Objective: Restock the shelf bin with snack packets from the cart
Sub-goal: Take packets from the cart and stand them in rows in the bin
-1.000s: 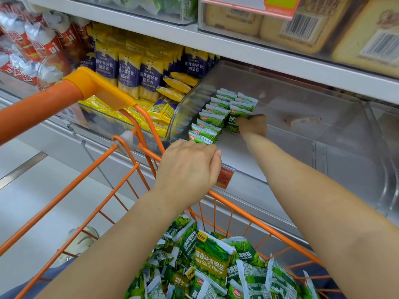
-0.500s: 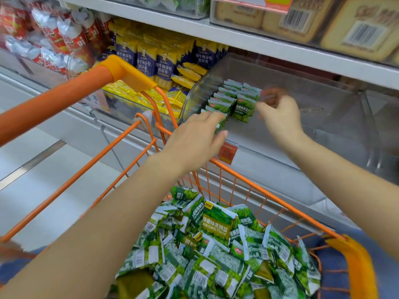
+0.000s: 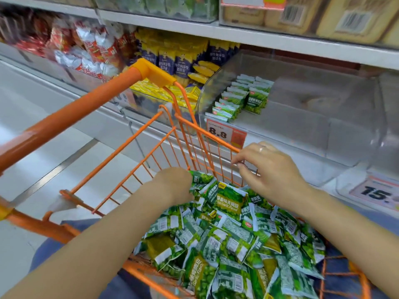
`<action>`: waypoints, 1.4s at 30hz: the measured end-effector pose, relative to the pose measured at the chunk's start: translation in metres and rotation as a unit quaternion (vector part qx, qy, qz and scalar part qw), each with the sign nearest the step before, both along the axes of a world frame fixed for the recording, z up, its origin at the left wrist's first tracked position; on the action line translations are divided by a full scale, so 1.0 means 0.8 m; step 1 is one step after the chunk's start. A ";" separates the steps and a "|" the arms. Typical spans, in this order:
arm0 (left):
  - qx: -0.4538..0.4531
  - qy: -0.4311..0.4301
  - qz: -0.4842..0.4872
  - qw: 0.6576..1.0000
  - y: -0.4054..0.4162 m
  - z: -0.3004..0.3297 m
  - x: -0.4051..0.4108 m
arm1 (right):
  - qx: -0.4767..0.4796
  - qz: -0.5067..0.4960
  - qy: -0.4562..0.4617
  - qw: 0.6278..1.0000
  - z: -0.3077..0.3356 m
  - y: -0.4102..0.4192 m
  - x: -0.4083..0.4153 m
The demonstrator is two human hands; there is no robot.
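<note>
1. The orange cart (image 3: 138, 167) holds a loose heap of green snack packets (image 3: 228, 240).
2. The clear shelf bin (image 3: 323, 126), at one o'clock from the cart, has two short rows of packets (image 3: 239, 96) along its left wall.
3. The left hand (image 3: 172, 188) reaches into the heap; I cannot tell its grip.
4. The right hand (image 3: 265, 171) hovers above the heap, fingers loosely curled, holding nothing.

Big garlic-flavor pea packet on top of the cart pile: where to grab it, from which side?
Pinch the garlic-flavor pea packet by its top sealed edge, coming from above. It lies face-up on the pile, that flat edge is exposed, and the right hand hovers just above it.
</note>
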State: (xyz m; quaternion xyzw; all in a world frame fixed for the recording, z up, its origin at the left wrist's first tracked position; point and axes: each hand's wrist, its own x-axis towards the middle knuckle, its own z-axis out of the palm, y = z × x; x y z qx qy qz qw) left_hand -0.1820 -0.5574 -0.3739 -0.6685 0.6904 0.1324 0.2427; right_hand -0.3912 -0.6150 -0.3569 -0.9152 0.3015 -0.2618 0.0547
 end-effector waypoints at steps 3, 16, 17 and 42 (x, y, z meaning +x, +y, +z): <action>-0.045 -0.060 -0.027 0.997 -0.004 -0.016 -0.007 | 0.002 0.028 0.002 1.000 -0.002 0.002 -0.008; -0.106 0.499 -0.006 0.860 0.002 0.087 -0.008 | 0.218 0.025 -0.039 0.975 0.020 0.009 -0.011; -0.110 0.501 -0.010 0.858 0.001 0.093 -0.015 | 0.248 0.031 -0.034 0.968 0.020 0.010 -0.010; -0.370 0.190 -0.049 0.908 -0.111 0.022 -0.034 | 0.492 -0.190 -0.349 0.774 0.057 -0.143 0.010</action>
